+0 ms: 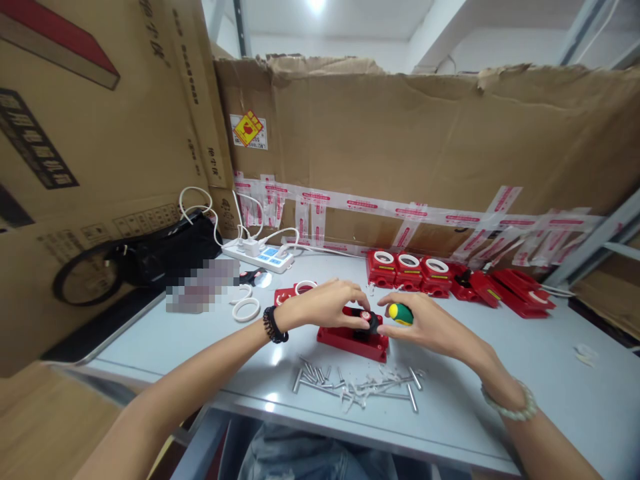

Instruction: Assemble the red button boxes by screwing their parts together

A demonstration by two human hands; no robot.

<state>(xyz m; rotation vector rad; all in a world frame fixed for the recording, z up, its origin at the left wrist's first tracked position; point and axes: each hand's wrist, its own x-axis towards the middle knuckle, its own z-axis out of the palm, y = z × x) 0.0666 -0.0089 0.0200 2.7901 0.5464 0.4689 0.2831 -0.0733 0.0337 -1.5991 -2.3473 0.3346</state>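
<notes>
One black part — probably light and stiff, best held by its sides — sits in one red housing, at the view's five o'clock. Fingers of the left hand clamp it, those of the right hand one screwdriver. Three red boxes stand at the housing's one o'clock, two loose white rings at ten.

Left hand and right hand close together — fingers bent, forearms angled inward.
</notes>
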